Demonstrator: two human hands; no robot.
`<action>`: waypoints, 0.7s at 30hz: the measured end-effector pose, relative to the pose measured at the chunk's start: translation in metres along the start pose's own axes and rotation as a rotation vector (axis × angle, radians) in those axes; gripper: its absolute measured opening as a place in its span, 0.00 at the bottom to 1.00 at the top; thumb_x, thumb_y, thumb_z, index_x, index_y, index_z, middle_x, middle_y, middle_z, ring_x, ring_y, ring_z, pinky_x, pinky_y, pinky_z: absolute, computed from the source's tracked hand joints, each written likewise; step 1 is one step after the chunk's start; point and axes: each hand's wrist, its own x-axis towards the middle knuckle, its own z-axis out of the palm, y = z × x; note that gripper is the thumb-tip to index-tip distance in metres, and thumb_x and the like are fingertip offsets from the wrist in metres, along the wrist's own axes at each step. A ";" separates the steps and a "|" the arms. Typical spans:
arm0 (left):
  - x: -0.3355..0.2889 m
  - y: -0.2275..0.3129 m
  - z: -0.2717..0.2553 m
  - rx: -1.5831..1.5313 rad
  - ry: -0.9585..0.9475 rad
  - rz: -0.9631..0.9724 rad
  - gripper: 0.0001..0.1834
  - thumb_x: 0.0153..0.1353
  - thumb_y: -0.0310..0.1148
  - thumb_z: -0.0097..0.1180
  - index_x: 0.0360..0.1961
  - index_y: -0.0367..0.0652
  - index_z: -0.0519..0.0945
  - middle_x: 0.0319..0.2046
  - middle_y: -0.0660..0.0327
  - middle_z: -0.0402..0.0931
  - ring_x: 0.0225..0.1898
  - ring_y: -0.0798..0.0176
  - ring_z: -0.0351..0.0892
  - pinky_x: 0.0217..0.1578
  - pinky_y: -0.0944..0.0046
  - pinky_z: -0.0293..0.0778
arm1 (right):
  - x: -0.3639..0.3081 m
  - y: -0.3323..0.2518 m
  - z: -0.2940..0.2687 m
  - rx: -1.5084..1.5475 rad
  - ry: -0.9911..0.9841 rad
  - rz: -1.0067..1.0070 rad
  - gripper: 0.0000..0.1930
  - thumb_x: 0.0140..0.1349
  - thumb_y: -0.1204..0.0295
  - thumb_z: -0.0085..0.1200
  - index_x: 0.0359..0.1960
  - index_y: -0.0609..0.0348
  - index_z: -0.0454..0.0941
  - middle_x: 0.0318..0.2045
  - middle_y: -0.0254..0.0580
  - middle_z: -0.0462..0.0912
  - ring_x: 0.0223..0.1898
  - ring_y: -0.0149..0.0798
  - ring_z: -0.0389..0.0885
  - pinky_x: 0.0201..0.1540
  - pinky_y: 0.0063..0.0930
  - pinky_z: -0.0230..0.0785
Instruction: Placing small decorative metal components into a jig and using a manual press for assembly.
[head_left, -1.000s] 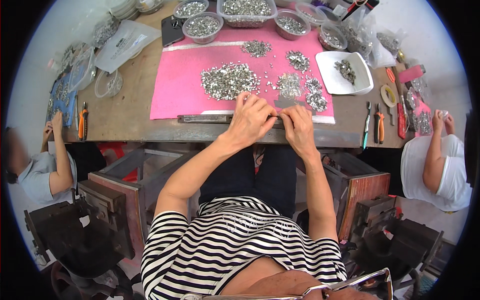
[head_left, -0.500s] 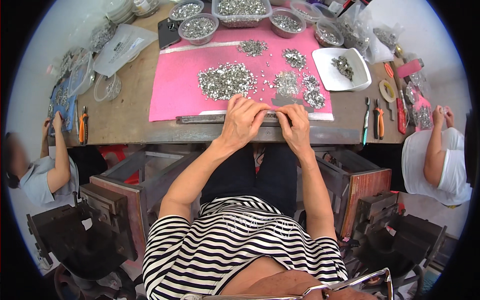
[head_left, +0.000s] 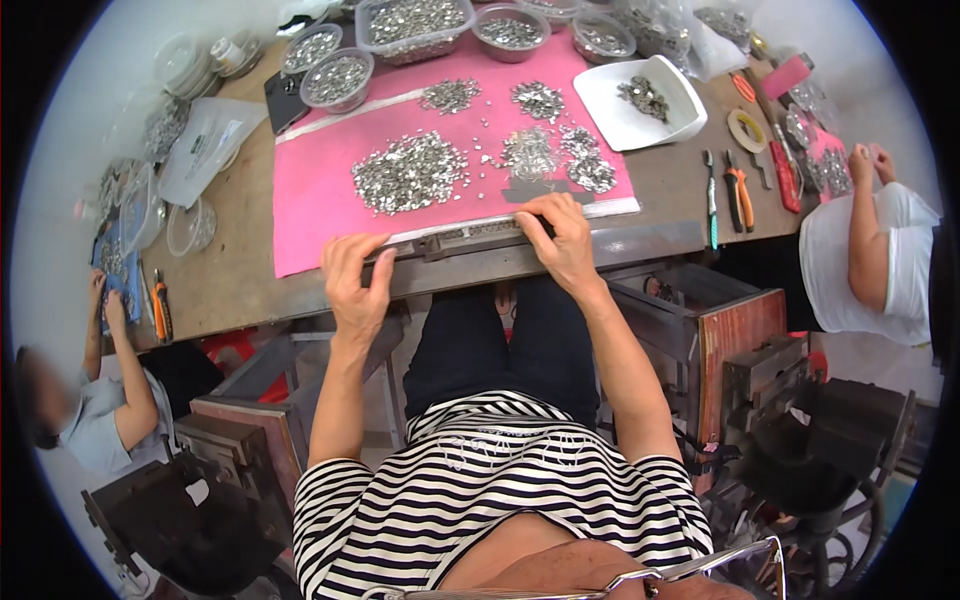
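Pink mat [head_left: 312, 215] on worktop [head_left: 240, 255]; left hand [head_left: 355, 285], right hand [head_left: 564, 245], both partly curled, hold dark metal bar [head_left: 482, 233] between them.

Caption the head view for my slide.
Left hand and right hand touch a long grey metal bar before small silvery pieces heaped on a pink mat.

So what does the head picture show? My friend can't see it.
A person's left hand and right hand touch a narrow metal bar at a table's front edge. Beyond it, piles of small silvery pieces lie on a pink mat near plastic tubs.
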 end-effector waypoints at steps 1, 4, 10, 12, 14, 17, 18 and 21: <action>-0.007 -0.008 -0.011 0.019 -0.037 -0.047 0.15 0.55 0.30 0.71 0.44 0.44 0.85 0.44 0.58 0.80 0.50 0.52 0.76 0.58 0.49 0.65 | 0.000 -0.003 -0.002 -0.032 -0.013 -0.009 0.04 0.60 0.72 0.65 0.33 0.57 0.84 0.32 0.35 0.82 0.37 0.40 0.76 0.45 0.35 0.63; -0.017 -0.021 -0.033 0.236 -0.100 -0.087 0.19 0.52 0.33 0.73 0.47 0.46 0.85 0.49 0.58 0.78 0.53 0.52 0.72 0.59 0.50 0.62 | 0.001 -0.004 0.002 -0.145 -0.020 -0.078 0.05 0.59 0.72 0.66 0.34 0.57 0.84 0.32 0.37 0.83 0.37 0.41 0.77 0.44 0.34 0.65; -0.020 -0.042 -0.046 0.390 -0.085 0.038 0.23 0.52 0.33 0.73 0.50 0.46 0.83 0.48 0.58 0.77 0.51 0.53 0.73 0.58 0.49 0.63 | 0.003 -0.003 0.001 -0.002 0.108 0.005 0.05 0.61 0.77 0.64 0.37 0.62 0.83 0.32 0.41 0.82 0.35 0.40 0.80 0.40 0.31 0.71; -0.013 -0.031 -0.056 0.384 -0.129 0.070 0.22 0.52 0.31 0.73 0.49 0.45 0.82 0.46 0.58 0.78 0.49 0.52 0.75 0.56 0.50 0.66 | -0.001 0.001 0.000 -0.003 0.158 -0.012 0.04 0.62 0.77 0.63 0.37 0.62 0.83 0.32 0.41 0.82 0.35 0.40 0.79 0.39 0.30 0.71; -0.005 -0.004 -0.068 -0.014 -0.176 -0.095 0.21 0.53 0.26 0.73 0.48 0.41 0.80 0.41 0.56 0.79 0.41 0.53 0.80 0.46 0.55 0.75 | -0.005 0.005 0.000 -0.004 0.217 0.079 0.03 0.64 0.77 0.62 0.38 0.62 0.83 0.32 0.40 0.81 0.34 0.39 0.79 0.39 0.30 0.71; 0.018 0.050 -0.062 -0.117 -0.233 0.048 0.21 0.54 0.24 0.72 0.49 0.39 0.80 0.40 0.54 0.80 0.37 0.56 0.81 0.39 0.59 0.78 | -0.006 0.002 0.002 -0.025 0.212 0.054 0.03 0.65 0.76 0.60 0.39 0.61 0.82 0.31 0.39 0.80 0.34 0.39 0.77 0.41 0.32 0.68; 0.029 0.066 -0.048 -0.223 -0.306 0.136 0.20 0.54 0.24 0.72 0.49 0.39 0.81 0.40 0.54 0.79 0.39 0.55 0.81 0.40 0.60 0.78 | -0.005 0.002 0.001 -0.033 0.202 0.050 0.04 0.64 0.76 0.61 0.39 0.60 0.82 0.31 0.39 0.80 0.34 0.41 0.76 0.43 0.34 0.67; 0.043 0.076 0.038 -0.274 -0.320 0.341 0.20 0.52 0.32 0.71 0.47 0.42 0.83 0.36 0.57 0.73 0.40 0.53 0.74 0.44 0.55 0.70 | -0.004 0.001 -0.005 -0.047 0.224 0.129 0.06 0.64 0.76 0.60 0.42 0.59 0.82 0.29 0.39 0.77 0.34 0.42 0.75 0.44 0.36 0.65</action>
